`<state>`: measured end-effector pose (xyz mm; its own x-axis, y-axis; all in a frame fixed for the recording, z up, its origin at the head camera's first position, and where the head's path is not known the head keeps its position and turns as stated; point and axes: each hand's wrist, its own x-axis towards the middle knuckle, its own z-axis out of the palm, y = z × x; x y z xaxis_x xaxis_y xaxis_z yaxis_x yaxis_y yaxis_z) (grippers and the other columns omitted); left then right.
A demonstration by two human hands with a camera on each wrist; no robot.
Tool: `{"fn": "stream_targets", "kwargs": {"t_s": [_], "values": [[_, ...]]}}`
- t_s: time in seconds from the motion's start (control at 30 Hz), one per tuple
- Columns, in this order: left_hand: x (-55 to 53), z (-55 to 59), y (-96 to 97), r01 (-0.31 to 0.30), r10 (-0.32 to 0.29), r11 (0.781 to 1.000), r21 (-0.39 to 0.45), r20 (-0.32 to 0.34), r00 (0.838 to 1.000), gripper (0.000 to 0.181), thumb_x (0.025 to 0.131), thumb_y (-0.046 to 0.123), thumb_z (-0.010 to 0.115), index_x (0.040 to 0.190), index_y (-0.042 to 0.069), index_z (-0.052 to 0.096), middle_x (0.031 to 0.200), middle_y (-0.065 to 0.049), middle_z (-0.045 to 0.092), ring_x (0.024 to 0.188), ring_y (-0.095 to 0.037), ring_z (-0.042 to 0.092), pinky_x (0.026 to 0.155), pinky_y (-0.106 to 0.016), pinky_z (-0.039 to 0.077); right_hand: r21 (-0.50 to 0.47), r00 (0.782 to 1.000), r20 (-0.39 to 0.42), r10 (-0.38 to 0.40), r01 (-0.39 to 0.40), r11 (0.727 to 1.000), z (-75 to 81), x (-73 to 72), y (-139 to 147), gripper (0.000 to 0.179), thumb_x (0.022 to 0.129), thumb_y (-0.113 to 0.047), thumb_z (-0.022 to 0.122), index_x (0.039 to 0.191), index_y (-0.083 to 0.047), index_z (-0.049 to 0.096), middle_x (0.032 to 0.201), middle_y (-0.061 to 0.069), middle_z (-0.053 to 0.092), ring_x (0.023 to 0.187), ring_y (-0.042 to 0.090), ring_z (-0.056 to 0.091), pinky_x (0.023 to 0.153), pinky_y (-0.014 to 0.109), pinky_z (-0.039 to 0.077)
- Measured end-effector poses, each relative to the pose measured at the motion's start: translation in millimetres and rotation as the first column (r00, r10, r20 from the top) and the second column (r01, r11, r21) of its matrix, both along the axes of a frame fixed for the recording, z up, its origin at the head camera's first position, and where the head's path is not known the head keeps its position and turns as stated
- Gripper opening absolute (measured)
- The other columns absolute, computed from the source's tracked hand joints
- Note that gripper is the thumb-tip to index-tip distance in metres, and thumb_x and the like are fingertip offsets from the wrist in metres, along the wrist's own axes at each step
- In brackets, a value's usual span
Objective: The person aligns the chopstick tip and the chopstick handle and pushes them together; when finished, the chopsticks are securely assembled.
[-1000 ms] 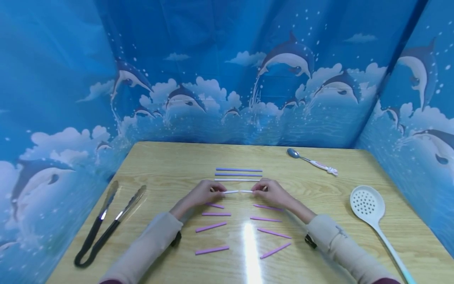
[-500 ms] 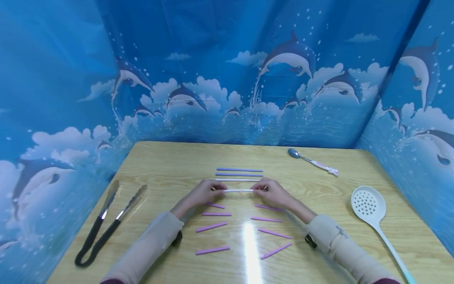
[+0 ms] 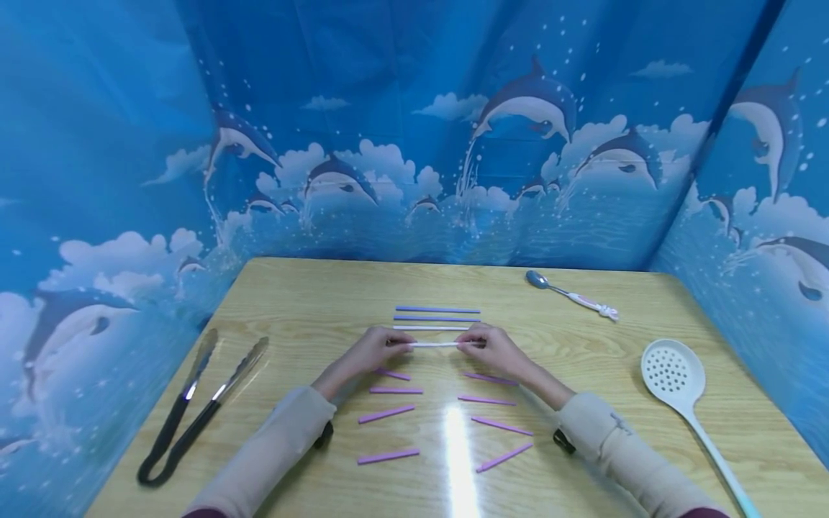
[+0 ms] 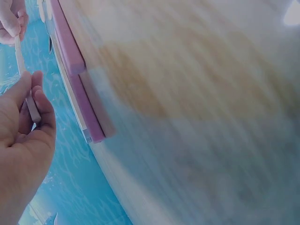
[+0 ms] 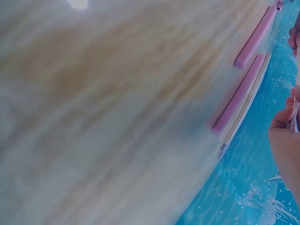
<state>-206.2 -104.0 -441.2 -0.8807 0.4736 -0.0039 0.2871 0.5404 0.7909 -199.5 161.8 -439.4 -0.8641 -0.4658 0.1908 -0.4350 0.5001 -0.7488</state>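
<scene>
White stick (image 3: 435, 344) was pinched by left hand (image 3: 381, 348), right hand (image 3: 488, 346); whole or split, hard to tell. Pink sticks (image 3: 388, 457) lay nearer than it, seemingly done; blue sticks (image 3: 437, 319), second white stick (image 3: 430, 329) beyond, likely remained.

The wooden table (image 3: 311, 295) is light brown with wavy lines, and a bright streak of light shines on it. Black-handled tongs (image 3: 172, 419) lie spread open on the left. Near the middle, two blue sticks (image 3: 437, 310) and a white stick (image 3: 430, 328) lie side by side, not touching. Closer in are two rows of purple-pink sticks (image 3: 386, 414), four in each, mostly slanted. A small spoon (image 3: 562, 291) lies at the far right, and a white slotted ladle (image 3: 702, 432) lies nearer.
</scene>
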Motion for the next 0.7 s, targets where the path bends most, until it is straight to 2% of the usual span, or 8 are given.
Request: {"fn": "stream_targets", "kwargs": {"t_s": [0.3,0.43,0.57,0.7], "values": [[-0.2,1.0,3.1,-0.023,0.023,1.0,0.016,-0.002,1.0,0.021,0.089,0.013,0.065,0.106,0.003,0.07,0.102,-0.012,0.071,0.083,-0.015,0.066,0.069,-0.021,0.053,-0.031,0.999,-0.038,-0.008,0.007,0.999,3.2,1.8,-2.7,0.011,0.086,-0.004,0.066,0.094,0.003,0.071,0.086,0.007,0.064,0.075,0.007,0.058,0.068,0.02,0.054],[-1.1,0.5,3.4,-0.049,0.049,0.999,0.017,0.021,0.999,0.022,0.089,0.016,0.065,0.108,0.005,0.07,0.102,-0.011,0.071,0.07,-0.013,0.06,0.059,-0.019,0.048,-0.058,0.998,-0.053,-0.016,0.013,0.998,4.9,2.6,-4.2,0.009,0.086,-0.002,0.067,0.092,0.003,0.071,0.085,0.008,0.064,0.074,0.007,0.057,0.067,0.02,0.053],[0.0,2.4,3.4,-0.045,0.044,0.999,0.023,0.02,0.999,0.022,0.089,0.015,0.066,0.108,0.006,0.07,0.1,-0.011,0.072,0.058,-0.013,0.05,0.051,-0.019,0.041,-0.076,0.998,-0.06,-0.023,0.019,0.997,4.7,3.5,-5.4,0.009,0.085,-0.001,0.067,0.092,0.004,0.07,0.083,0.008,0.063,0.072,0.005,0.054,0.064,0.019,0.052],[1.9,4.9,4.0,-0.033,0.033,0.999,0.036,0.012,0.999,0.021,0.088,0.014,0.066,0.107,0.005,0.071,0.101,-0.012,0.072,0.062,-0.012,0.056,0.053,-0.019,0.044,-0.095,0.998,-0.053,-0.027,0.022,0.995,3.5,4.6,-6.3,0.009,0.085,0.0,0.067,0.092,0.005,0.07,0.083,0.007,0.061,0.07,0.003,0.051,0.061,0.017,0.05]]}}
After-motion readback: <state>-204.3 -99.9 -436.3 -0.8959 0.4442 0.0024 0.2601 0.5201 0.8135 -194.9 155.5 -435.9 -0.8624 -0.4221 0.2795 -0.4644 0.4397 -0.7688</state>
